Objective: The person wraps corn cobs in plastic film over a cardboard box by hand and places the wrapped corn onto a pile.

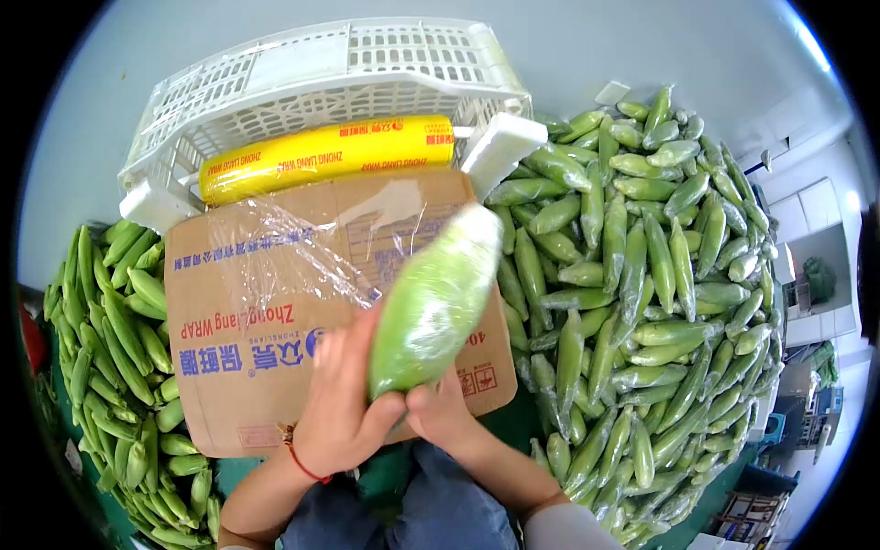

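Observation:
A green corn cob in its husk [431,307], covered in shiny clear film, is held up over the cardboard sheet [229,367]. My left hand [339,399] is closed around its left side and lower end, with a red string on the wrist. At the lower right of the cob, my right hand [442,412] presses against it with curled fingers, partly hidden behind it. Clear film [284,247] lies wrinkled on the cardboard. Behind the cardboard, a yellow wrap roll [321,158] sits across the front of a white plastic crate [312,69].
A large pile of film-wrapped corn [642,275] fills the right side. Another pile of green corn [119,348] lies at the left, without visible film. Shelves and equipment [816,403] stand at the far right.

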Demonstrator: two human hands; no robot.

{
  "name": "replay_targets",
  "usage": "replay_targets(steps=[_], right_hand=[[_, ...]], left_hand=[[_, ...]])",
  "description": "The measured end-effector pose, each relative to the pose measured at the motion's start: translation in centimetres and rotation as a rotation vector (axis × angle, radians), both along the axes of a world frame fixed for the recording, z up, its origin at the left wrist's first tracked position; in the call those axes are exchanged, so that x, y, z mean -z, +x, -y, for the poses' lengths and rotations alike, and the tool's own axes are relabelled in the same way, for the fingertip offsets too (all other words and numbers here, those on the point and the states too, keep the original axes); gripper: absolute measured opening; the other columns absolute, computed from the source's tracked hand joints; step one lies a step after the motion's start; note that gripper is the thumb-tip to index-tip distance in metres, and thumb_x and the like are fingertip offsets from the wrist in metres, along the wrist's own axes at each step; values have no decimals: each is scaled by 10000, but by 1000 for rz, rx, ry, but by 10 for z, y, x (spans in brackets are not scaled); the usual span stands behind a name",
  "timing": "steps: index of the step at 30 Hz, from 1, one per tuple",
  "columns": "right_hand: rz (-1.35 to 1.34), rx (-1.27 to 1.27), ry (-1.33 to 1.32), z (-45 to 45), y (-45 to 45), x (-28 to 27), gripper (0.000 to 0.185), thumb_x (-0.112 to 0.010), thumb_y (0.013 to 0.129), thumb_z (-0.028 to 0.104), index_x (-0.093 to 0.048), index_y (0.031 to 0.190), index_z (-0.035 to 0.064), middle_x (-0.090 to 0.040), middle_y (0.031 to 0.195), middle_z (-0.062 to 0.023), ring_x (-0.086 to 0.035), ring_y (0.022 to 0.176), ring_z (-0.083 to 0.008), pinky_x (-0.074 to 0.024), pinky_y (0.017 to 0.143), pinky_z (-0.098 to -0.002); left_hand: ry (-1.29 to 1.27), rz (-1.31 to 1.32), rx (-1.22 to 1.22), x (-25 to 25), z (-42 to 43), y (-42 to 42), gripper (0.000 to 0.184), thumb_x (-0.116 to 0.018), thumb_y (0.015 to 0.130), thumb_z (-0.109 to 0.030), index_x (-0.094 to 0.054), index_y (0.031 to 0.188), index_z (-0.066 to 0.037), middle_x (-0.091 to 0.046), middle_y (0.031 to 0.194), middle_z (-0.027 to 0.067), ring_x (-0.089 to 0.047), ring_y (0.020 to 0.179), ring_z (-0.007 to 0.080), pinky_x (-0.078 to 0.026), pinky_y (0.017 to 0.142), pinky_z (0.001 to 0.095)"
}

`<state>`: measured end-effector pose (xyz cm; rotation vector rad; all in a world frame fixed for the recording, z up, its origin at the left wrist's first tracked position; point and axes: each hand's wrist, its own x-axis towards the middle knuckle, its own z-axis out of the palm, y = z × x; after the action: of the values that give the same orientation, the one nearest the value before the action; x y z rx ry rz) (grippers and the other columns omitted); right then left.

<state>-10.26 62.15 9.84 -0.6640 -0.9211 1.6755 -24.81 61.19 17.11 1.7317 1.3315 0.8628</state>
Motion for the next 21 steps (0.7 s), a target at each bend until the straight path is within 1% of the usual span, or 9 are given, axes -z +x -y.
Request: replay_targets(steps=[2,3,8,11,13,15,17,19,21], right_hand=[[2,85,-290,13,23,-16,756,-691,852,369,-318,1434,62,-477,1364,-117,-489,1251,-269,-426,1038,-444],[-155,0,-423,14,48,-10,606,-637,871,301,-395,1363,43,-578,1182,-134,-580,1093,-282,-494,925,-408],[-146,386,-712,-97,119,-18,457,-488,973,422,-491,1182,16,-613,1020,-131,-606,839,-278,-523,736,-407],[59,483,-277,-222,177,13,337,-533,981,307,-510,1154,18,-610,981,-116,-600,829,-249,-509,760,-391],[37,711,-90,-260,193,30,476,-537,975,318,-452,1269,-47,-602,1087,-156,-589,960,-253,-493,864,-378],[95,668,-44,-225,157,14,414,-577,966,268,-505,1285,14,-561,1244,-108,-551,1123,-232,-462,933,-344],[268,236,-77,-160,120,9,433,-641,918,193,-526,1299,24,-533,1316,-83,-488,1255,-240,-442,990,-352],[776,-31,448,-99,85,2,369,-685,849,117,-595,1196,33,-555,1294,-89,-501,1256,-267,-445,987,-383],[1141,-57,840,-89,61,0,321,-697,811,92,-621,1119,48,-597,1211,-102,-552,1175,-276,-459,952,-399]], left_hand=[[230,-430,39,4,-11,8,707,-582,887,-462,-392,1418,-36,-379,1424,218,-345,1315,417,-264,1089,493],[337,-648,53,6,-14,11,679,-590,877,-457,-434,1398,-50,-387,1412,223,-345,1301,439,-263,1084,506],[127,-440,-66,27,16,-11,568,-653,830,-220,-491,1346,-46,-371,1424,223,-315,1331,446,-273,1089,517],[151,-561,-123,45,30,-27,573,-680,800,-152,-498,1333,-45,-389,1410,221,-342,1316,447,-296,1081,510],[159,-604,-184,51,37,-39,615,-710,758,-83,-497,1333,-45,-385,1423,218,-388,1289,440,-339,1067,486],[142,-616,-261,57,41,-62,630,-724,745,-72,-497,1333,-46,-374,1436,219,-404,1277,438,-358,1060,474],[172,-667,-389,67,41,-91,631,-736,748,-101,-497,1329,-44,-402,1424,215,-433,1264,405,-371,1054,451],[184,-683,-514,73,33,-119,620,-739,757,-135,-502,1324,-49,-439,1401,203,-449,1253,387,-383,1037,442],[166,-721,-523,60,7,-137,552,-725,775,-137,-544,1291,-71,-446,1405,187,-462,1242,371,-397,1017,432]])
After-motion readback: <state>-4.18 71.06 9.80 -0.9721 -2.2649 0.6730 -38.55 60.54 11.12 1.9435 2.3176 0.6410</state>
